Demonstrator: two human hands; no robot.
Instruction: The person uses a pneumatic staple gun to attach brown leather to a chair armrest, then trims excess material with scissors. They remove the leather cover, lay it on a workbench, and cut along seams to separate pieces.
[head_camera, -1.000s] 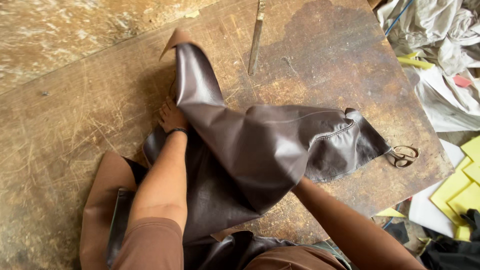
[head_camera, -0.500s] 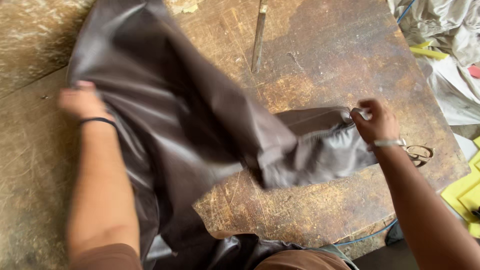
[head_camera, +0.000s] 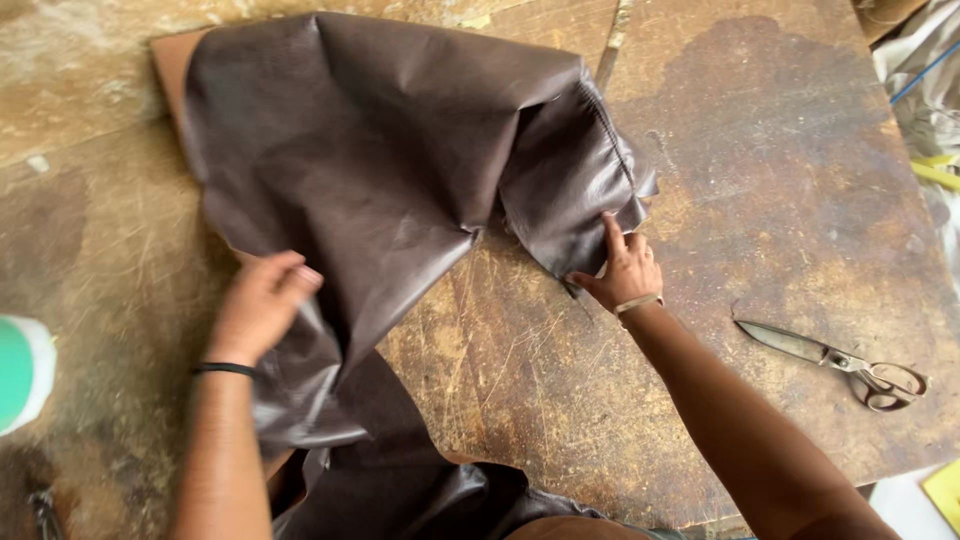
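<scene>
Two hands work a dark brown leather hide (head_camera: 380, 150) on the desk (head_camera: 780, 180): left hand (head_camera: 262, 305) lies open on it, right hand (head_camera: 625, 272) pinches its folded edge; scissors (head_camera: 835, 355) lie near the desk's right edge.

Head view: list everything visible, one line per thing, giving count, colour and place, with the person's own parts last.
leather sheet: one, dark brown, spread and creased across the left and middle of the table, its lower end hanging off the near edge
table: one, worn scratched brown wood, filling most of the view
scissors: one pair, grey metal, lying flat at the right, apart from the leather
round object: one, green and white, at the left edge, cut off by the frame
cloth pile: pale, beyond the table's right edge
left hand: one, black wristband, lying on the leather
right hand: one, pale wristband, fingers on the leather's right edge
</scene>
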